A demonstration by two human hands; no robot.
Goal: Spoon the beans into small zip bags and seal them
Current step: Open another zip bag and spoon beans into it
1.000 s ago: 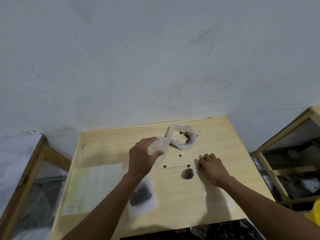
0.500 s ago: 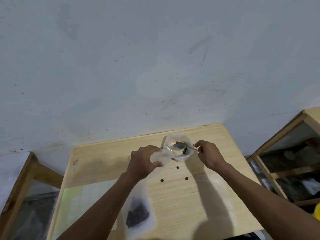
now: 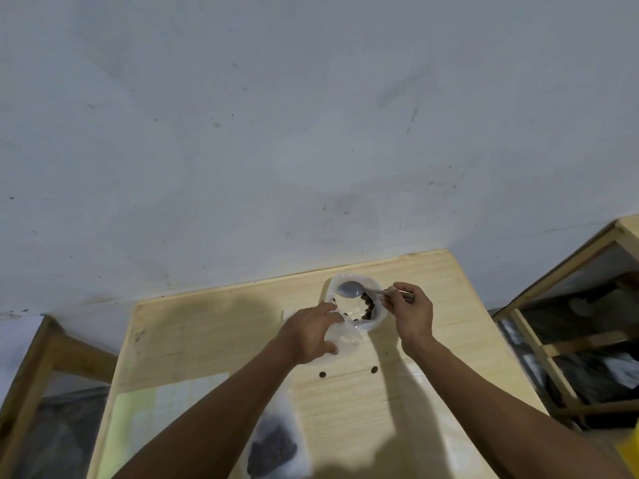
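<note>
A clear plastic container (image 3: 377, 288) with dark beans (image 3: 367, 305) stands at the far side of the wooden table (image 3: 214, 326). My right hand (image 3: 409, 311) grips a metal spoon (image 3: 351, 289) by its handle, the bowl of the spoon over the container. My left hand (image 3: 309, 331) holds a small clear zip bag (image 3: 344, 335) just in front of the container. A filled zip bag (image 3: 273, 444) of beans lies flat near the table's front edge, partly under my left forearm. Two loose beans (image 3: 322, 374) rest on the wood.
A pale green sheet (image 3: 155, 413) lies on the table's front left. Wooden frames with dark sheeting stand to the left (image 3: 31, 385) and right (image 3: 567, 340) of the table. A grey wall (image 3: 311, 133) rises directly behind the table.
My right hand picked the spoon up off the table and carried it into the container. My left hand moved the small bag closer to the container.
</note>
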